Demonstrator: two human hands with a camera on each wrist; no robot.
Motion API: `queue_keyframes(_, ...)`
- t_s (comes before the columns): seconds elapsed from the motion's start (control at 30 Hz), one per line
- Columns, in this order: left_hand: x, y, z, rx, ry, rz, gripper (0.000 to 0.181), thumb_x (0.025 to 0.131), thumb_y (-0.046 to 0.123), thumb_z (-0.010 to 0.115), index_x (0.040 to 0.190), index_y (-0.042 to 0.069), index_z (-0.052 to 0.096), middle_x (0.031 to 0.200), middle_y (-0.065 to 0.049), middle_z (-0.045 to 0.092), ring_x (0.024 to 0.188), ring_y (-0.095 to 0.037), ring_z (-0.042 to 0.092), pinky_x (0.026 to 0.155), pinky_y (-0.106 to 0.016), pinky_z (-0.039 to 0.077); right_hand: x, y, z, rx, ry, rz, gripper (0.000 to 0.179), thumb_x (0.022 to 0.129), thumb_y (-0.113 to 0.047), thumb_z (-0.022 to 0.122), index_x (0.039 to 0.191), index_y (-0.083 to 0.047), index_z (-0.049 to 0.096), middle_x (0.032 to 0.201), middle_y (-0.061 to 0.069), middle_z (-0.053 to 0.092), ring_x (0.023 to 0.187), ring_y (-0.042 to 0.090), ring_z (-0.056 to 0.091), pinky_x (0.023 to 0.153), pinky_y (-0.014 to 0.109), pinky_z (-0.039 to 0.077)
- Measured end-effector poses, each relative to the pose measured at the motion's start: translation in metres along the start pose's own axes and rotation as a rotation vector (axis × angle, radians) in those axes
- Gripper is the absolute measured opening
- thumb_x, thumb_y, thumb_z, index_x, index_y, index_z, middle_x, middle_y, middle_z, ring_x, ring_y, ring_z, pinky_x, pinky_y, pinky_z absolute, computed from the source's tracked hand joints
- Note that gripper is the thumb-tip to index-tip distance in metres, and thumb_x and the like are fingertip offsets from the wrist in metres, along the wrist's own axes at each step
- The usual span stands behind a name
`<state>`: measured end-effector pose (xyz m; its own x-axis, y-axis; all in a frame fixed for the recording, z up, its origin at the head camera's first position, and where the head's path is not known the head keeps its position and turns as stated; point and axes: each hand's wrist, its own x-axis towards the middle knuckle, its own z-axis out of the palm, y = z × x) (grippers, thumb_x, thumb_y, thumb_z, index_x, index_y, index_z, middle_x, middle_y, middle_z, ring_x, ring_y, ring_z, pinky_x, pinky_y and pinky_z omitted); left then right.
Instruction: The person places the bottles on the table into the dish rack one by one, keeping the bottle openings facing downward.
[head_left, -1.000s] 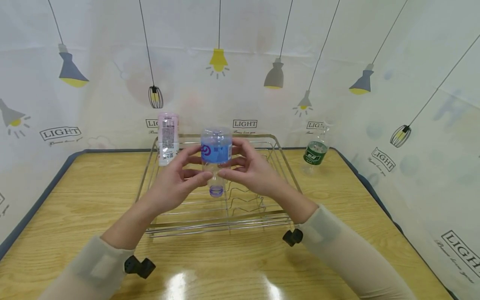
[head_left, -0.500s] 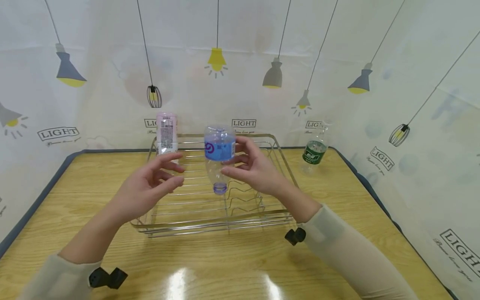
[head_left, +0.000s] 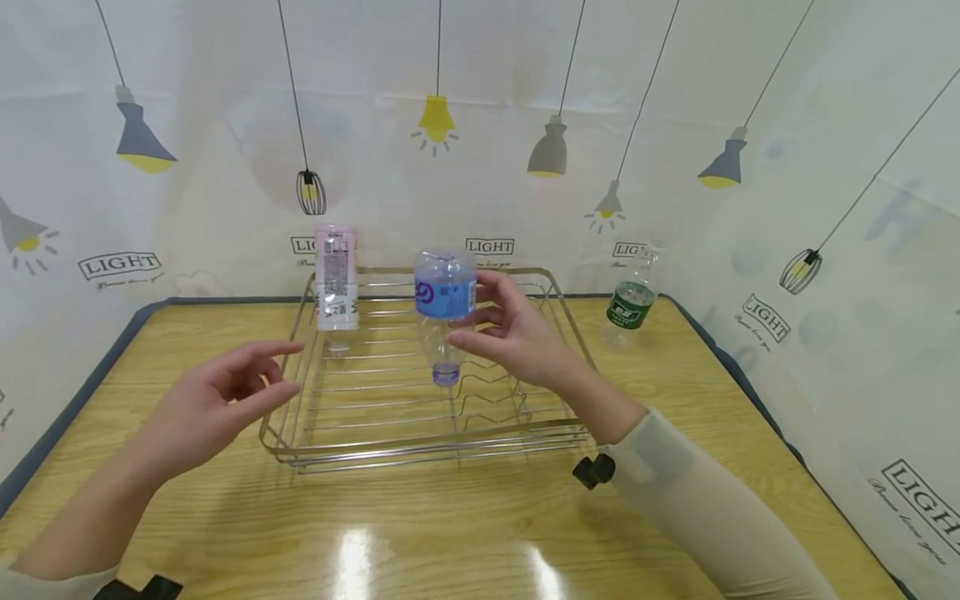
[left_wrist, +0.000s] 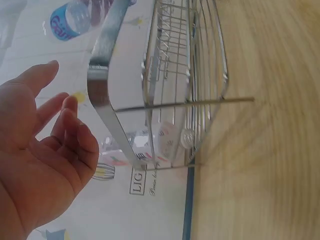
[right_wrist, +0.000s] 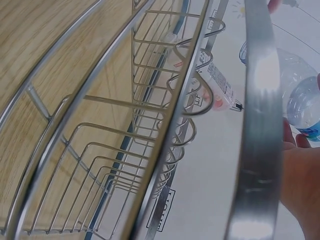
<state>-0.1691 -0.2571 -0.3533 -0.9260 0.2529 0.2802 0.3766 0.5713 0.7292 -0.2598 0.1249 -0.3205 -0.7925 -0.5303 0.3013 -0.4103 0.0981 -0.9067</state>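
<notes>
My right hand (head_left: 517,337) grips a clear plastic bottle (head_left: 446,296) with a blue label, fingers on its right side. The bottle is upside down over the wire dish rack (head_left: 450,439), its purple-ringed mouth pointing down. My left hand (head_left: 202,412) is near the rack's left side, fingers loosely bent, holding nothing. Toward the rack's back left, a pink-and-white bottle (head_left: 336,275) stands mouth down. The left wrist view shows the left palm (left_wrist: 40,175) beside the rack's metal rim (left_wrist: 102,55). In the right wrist view the rim covers part of the blue-labelled bottle (right_wrist: 300,95).
A clear bottle with a green label (head_left: 630,306) stands upright on the wooden table (head_left: 450,525), right of the rack. Wavy wire dividers (head_left: 491,387) run along the rack's right half. A lamp-printed curtain (head_left: 495,200) hangs behind.
My left hand has let go of the blue-labelled bottle and moved left and toward me, past the rack's side. My right hand still holds the bottle, shifted slightly right.
</notes>
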Motion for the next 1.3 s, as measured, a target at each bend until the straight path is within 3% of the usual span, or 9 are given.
queue_keyframes(0.13,-0.010,-0.012,-0.004,0.017,-0.012,-0.020,0.046,0.105,0.020,0.078,0.150,0.020,0.067,0.089,0.002,0.061,0.068,-0.016,0.052,0.055,-0.032,0.042,0.000,-0.001,-0.001,-0.001,0.005,0.006,0.076,0.099,0.001,0.077,0.163,-0.008,0.037,0.142,0.020,0.057,0.121,0.032,0.069,0.100,0.036,0.063)
queue_keyframes(0.37,-0.027,-0.028,-0.006,0.061,-0.107,-0.129,0.059,0.105,0.031,0.077,0.160,0.021,0.058,0.098,0.001,0.059,0.069,-0.014,0.052,0.057,-0.032,0.042,0.001,-0.001,-0.003,-0.007,-0.003,0.003,0.076,0.100,0.000,0.076,0.164,-0.009,0.037,0.142,0.019,0.056,0.120,0.032,0.068,0.101,0.038,0.063)
queue_keyframes(0.5,-0.032,-0.033,-0.007,0.074,-0.122,-0.143,0.063,0.106,0.033,0.077,0.164,0.022,0.054,0.099,0.001,0.060,0.069,-0.015,0.051,0.058,-0.032,0.041,0.003,-0.002,-0.004,-0.014,-0.002,0.005,0.076,0.100,-0.001,0.077,0.164,-0.009,0.037,0.142,0.018,0.057,0.120,0.031,0.068,0.102,0.038,0.063)
queue_keyframes(0.8,-0.037,-0.037,-0.007,0.055,-0.107,-0.125,0.065,0.104,0.029,0.079,0.164,0.024,0.054,0.098,0.002,0.060,0.068,-0.016,0.050,0.057,-0.032,0.041,0.008,-0.007,-0.005,0.002,0.003,-0.016,0.076,0.099,0.001,0.077,0.164,-0.009,0.037,0.141,0.018,0.057,0.119,0.031,0.068,0.103,0.039,0.063)
queue_keyframes(1.07,-0.035,-0.036,-0.010,0.128,-0.127,-0.161,0.065,0.103,0.036,0.079,0.163,0.029,0.055,0.098,0.003,0.060,0.071,-0.014,0.049,0.059,-0.031,0.041,0.016,-0.017,-0.005,-0.024,0.026,-0.004,0.076,0.101,-0.003,0.077,0.165,-0.008,0.036,0.143,0.018,0.057,0.122,0.031,0.068,0.104,0.038,0.062)
queue_keyframes(1.3,-0.035,-0.036,-0.009,0.096,-0.126,-0.180,0.063,0.103,0.036,0.080,0.162,0.028,0.057,0.096,0.001,0.061,0.067,-0.014,0.048,0.057,-0.032,0.041,0.030,-0.027,-0.002,-0.020,0.031,-0.016,0.074,0.102,-0.008,0.078,0.164,-0.011,0.038,0.143,0.015,0.058,0.123,0.030,0.067,0.106,0.039,0.061)
